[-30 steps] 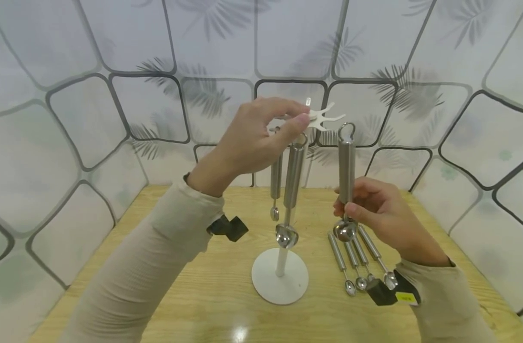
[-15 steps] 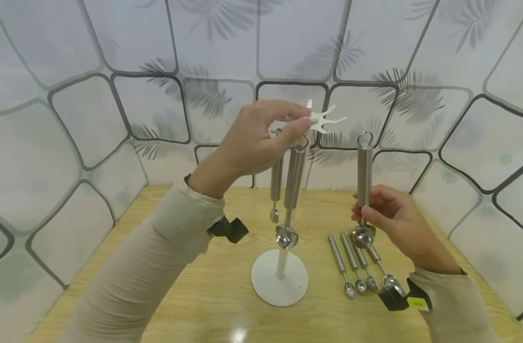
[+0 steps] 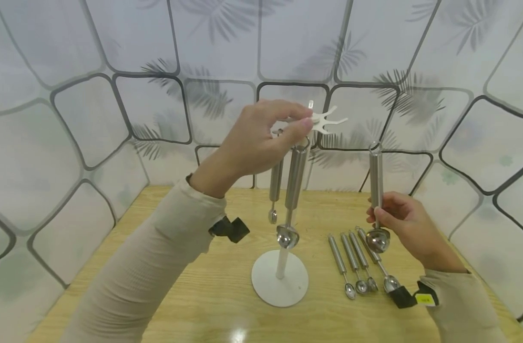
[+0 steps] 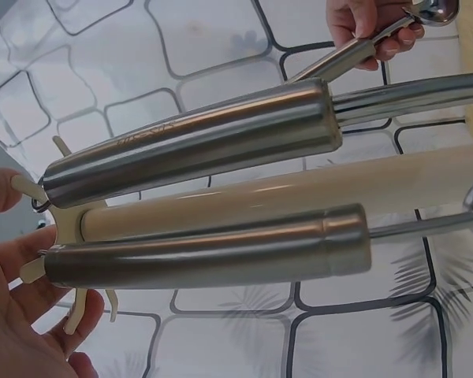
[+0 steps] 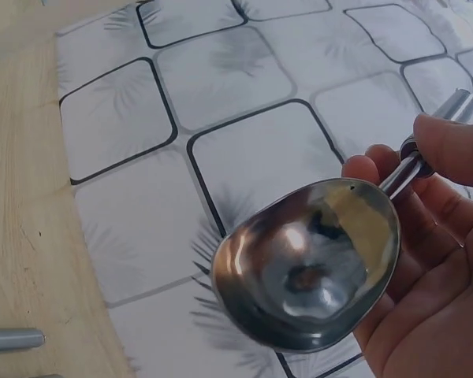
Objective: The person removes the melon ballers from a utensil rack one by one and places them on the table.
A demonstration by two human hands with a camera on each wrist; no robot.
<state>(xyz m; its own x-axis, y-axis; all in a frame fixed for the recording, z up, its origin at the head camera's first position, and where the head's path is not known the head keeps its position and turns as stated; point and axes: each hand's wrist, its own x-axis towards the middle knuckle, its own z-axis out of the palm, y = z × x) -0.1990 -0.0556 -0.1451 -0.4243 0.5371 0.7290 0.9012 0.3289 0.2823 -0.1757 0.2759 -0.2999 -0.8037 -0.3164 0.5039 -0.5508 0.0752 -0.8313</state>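
My left hand [image 3: 261, 138] holds the top of a white hook stand [image 3: 280, 288], fingers and thumb around its hooked crown. Two steel scoops hang from the crown: a larger scoop [image 3: 295, 181] in front and a smaller melon baller [image 3: 276, 183] behind. Their handles flank the pole [image 4: 284, 193] in the left wrist view. To the right of the stand, my right hand [image 3: 405, 224] pinches an ice cream scoop [image 3: 376, 178] at its neck, below the handle. It is upright, ring at the top and bowl down; the right wrist view shows the bare inside of its oval bowl [image 5: 299, 276].
Several melon ballers [image 3: 353, 255] lie side by side on the wooden table [image 3: 192, 295], right of the stand's round base, with handles toward the back. A patterned covering [image 3: 218, 52] encloses the table at the back and sides.
My right hand has moved right and slightly down with the ice cream scoop, farther from the stand. The left hand stays on the crown.
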